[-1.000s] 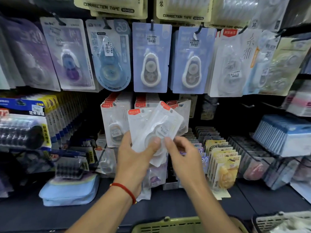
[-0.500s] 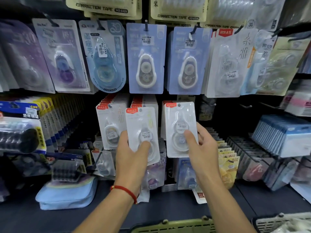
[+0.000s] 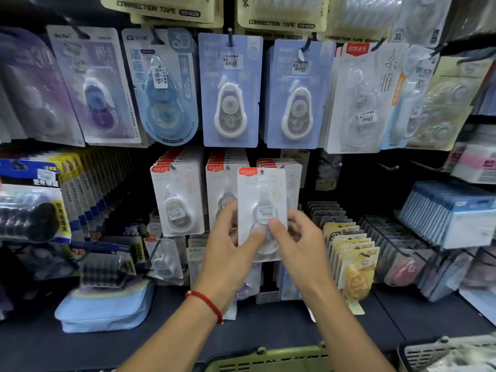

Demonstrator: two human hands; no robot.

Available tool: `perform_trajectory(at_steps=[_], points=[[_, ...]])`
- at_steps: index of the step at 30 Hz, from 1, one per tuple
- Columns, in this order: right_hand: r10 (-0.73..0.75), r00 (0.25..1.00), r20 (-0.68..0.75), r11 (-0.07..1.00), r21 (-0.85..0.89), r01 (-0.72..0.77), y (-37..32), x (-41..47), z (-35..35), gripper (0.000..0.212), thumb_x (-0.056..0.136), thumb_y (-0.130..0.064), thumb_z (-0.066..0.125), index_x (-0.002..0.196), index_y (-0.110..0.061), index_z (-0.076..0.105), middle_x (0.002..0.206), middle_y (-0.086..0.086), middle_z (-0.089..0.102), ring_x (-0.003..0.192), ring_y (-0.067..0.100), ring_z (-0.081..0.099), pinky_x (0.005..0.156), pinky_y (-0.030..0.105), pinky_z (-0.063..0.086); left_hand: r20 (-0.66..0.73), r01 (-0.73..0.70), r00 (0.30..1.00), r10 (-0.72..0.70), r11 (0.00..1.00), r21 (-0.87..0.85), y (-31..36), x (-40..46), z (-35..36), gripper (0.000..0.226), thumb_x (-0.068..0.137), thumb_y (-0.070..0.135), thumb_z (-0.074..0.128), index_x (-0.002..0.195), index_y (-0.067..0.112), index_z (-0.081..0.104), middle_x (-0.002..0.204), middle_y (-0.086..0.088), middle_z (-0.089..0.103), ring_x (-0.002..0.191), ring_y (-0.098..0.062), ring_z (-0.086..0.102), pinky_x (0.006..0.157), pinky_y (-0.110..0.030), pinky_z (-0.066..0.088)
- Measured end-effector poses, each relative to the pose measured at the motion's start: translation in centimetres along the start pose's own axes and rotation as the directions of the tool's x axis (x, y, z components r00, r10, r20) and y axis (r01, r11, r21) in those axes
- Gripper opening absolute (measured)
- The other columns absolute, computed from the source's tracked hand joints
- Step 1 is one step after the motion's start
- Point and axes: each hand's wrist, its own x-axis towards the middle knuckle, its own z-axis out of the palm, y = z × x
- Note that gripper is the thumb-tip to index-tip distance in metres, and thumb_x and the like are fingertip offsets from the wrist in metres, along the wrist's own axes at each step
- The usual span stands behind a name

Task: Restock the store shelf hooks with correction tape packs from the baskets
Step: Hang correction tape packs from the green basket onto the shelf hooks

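A dark store display wall [image 3: 357,183] filled the view, fitted with black metal hooks [image 3: 387,166], a few of them bare on the right. Below ran a dark shelf [image 3: 281,328]. A black wire rack [image 3: 397,237] stood on the shelf at right, and a pale blue pouch [image 3: 107,307] lay at left. Even overhead light glared off the plastic packaging.
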Motion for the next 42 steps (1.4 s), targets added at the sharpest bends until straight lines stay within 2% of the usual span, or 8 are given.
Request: perform_trajectory(at_steps=[10, 14, 17, 20, 23, 29, 36, 42], points=[[-0.022, 0.974, -0.226, 0.997, 0.067, 0.038, -0.7, 0.9, -1.2, 0.028, 0.102, -0.027, 0.068, 0.13, -0.025, 0.068, 0.105, -0.01, 0.08, 0.097, 0.009, 0.077, 0.081, 0.032, 0.063, 0.078, 0.022, 0.997, -0.025, 0.999, 0.033, -0.1, -0.2, 1.0, 0.064, 0.094, -0.006, 0.068, 0.132, 0.043, 0.053, 0.111, 0.017, 0.067, 0.089, 0.003, 0.066, 0.081, -0.015, 0.056], [-0.057, 0.973, -0.224, 0.981, -0.196, 0.012, -0.4, 1.1, -1.6, 0.037, 0.102, -0.035, 0.065, 0.139, -0.032, 0.063, 0.115, -0.008, 0.076, 0.107, 0.012, 0.071, 0.093, 0.04, 0.058, 0.07, -0.05, 0.997, 0.035, 0.972, 0.229, 0.0, -0.1, 0.4, 0.055, 0.094, 0.002, 0.066, 0.134, 0.039, 0.057, 0.126, 0.014, 0.064, 0.105, 0.007, 0.063, 0.087, -0.009, 0.05], [-0.261, 0.949, -0.177, 0.781, -0.616, 0.1, 0.9, 0.8, -1.5, 0.055, 0.102, -0.032, 0.063, 0.153, -0.018, 0.05, 0.144, 0.005, 0.053, 0.13, 0.023, 0.052, 0.106, 0.034, 0.043, 0.052, -0.201, 0.976, 0.21, 0.791, 0.578, -0.4, 0.5, -0.9, 0.057, 0.089, 0.002, 0.066, 0.139, 0.029, 0.061, 0.139, 0.015, 0.055, 0.131, -0.002, 0.05, 0.108, -0.004, 0.029], [-0.444, 0.886, 0.129, 0.52, -0.769, 0.372, 2.5, 1.1, -1.1, 0.05, 0.099, -0.016, 0.068, 0.147, -0.012, 0.057, 0.153, 0.011, 0.05, 0.138, 0.032, 0.05, 0.11, 0.049, 0.046, 0.095, -0.249, 0.959, 0.267, 0.632, 0.733, -0.9, 1.8, -2.3, 0.066, 0.084, 0.0, 0.069, 0.145, 0.021, 0.058, 0.16, 0.003, 0.039, 0.15, -0.019, 0.03, 0.123, -0.019, 0.018], [-0.37, 0.869, 0.327, 0.339, -0.824, 0.454, 4.3, 2.9, -0.9, 0.057, 0.096, -0.016, 0.07, 0.15, -0.009, 0.053, 0.167, 0.013, 0.034, 0.152, 0.033, 0.037, 0.113, 0.051, 0.043, 0.172, -0.249, 0.966, 0.192, 0.518, 0.818, -2.1, 2.4, -3.3, 0.082, 0.085, 0.006, 0.069, 0.159, 0.024, 0.04, 0.173, 0.002, 0.01, 0.159, -0.023, 0.009, 0.129, -0.037, 0.016], [-0.185, 0.93, 0.319, 0.155, -0.925, 0.348, 6.0, 8.7, 1.2, 0.067, 0.097, -0.025, 0.057, 0.16, -0.018, 0.034, 0.173, 0.007, 0.016, 0.157, 0.031, 0.022, 0.116, 0.052, 0.036, 0.229, -0.27, 0.963, 0.145, 0.467, 0.842, -4.2, 2.9, -4.7, 0.099, 0.088, 0.009, 0.069, 0.165, 0.036, 0.014, 0.171, 0.015, -0.021, 0.16, -0.014, -0.011, 0.119, -0.024, 0.002], [0.026, 0.938, 0.345, 0.172, -0.926, 0.335, 7.1, 13.8, 2.0, 0.076, 0.098, -0.022, 0.057, 0.165, -0.027, 0.021, 0.176, 0.002, -0.005, 0.16, 0.03, 0.01, 0.118, 0.052, 0.034, 0.31, -0.356, 0.934, 0.176, 0.449, 0.82, -4.8, 3.0, -5.8, 0.103, 0.084, -0.002, 0.069, 0.165, 0.035, 0.017, 0.173, 0.012, -0.015, 0.161, -0.015, -0.004, 0.111, -0.021, 0.022], [-0.009, 0.93, 0.368, 0.333, -0.875, 0.35, 6.0, 10.1, -1.8, 0.059, 0.098, -0.016, 0.055, 0.156, -0.016, 0.044, 0.167, 0.01, 0.033, 0.142, 0.035, 0.044, 0.105, 0.049, 0.048, 0.34, -0.402, 0.915, 0.215, 0.434, 0.807, -4.3, 2.3, -7.2, 0.079, 0.085, -0.007, 0.066, 0.156, 0.021, 0.044, 0.171, -0.012, 0.013, 0.157, -0.031, 0.02, 0.118, -0.031, 0.029]])
